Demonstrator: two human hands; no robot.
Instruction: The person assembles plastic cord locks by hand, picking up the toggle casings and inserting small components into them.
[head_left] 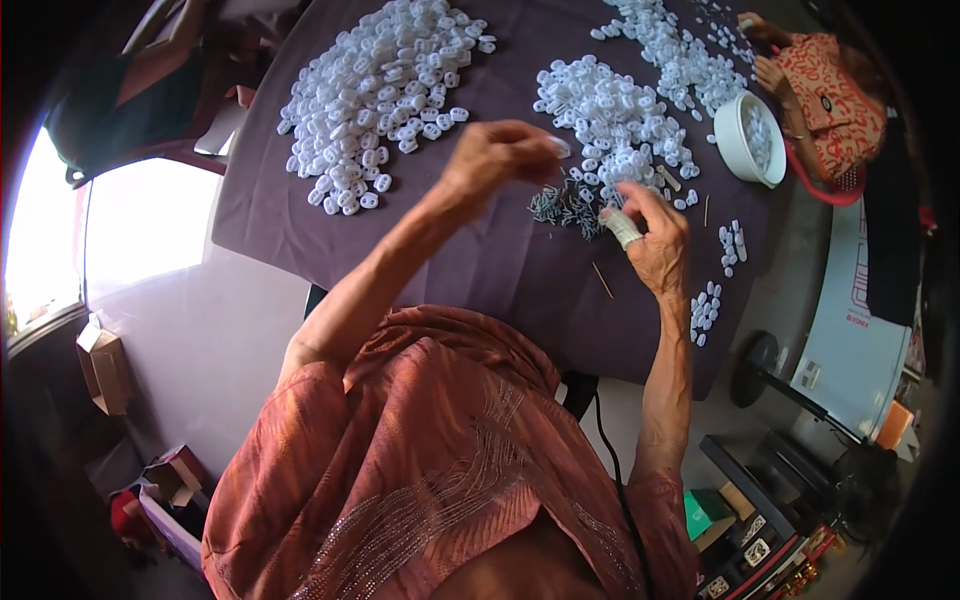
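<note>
My left hand (pixel 505 155), slightly blurred, is raised over the dark-covered table (pixel 460 270). Its fingers are closed, with a small white plastic piece (pixel 559 147) at the fingertips. To its right, my right hand (pixel 660 245) hovers at the near edge of a heap of white oval two-holed pieces (pixel 600 105). Its thumb is wrapped in a pale covering (pixel 621 228); thumb and forefinger stand apart, and nothing shows between them. Between the hands lies a pile of small grey screws (pixel 570 208).
A bigger heap of white pieces (pixel 385 90) lies at the left. Small groups (pixel 705 312) sit by the right edge, and thin sticks (pixel 603 280) lie on the cloth. A white tub (pixel 737 150) of pieces stands near another person's hand (pixel 772 78) at the far right.
</note>
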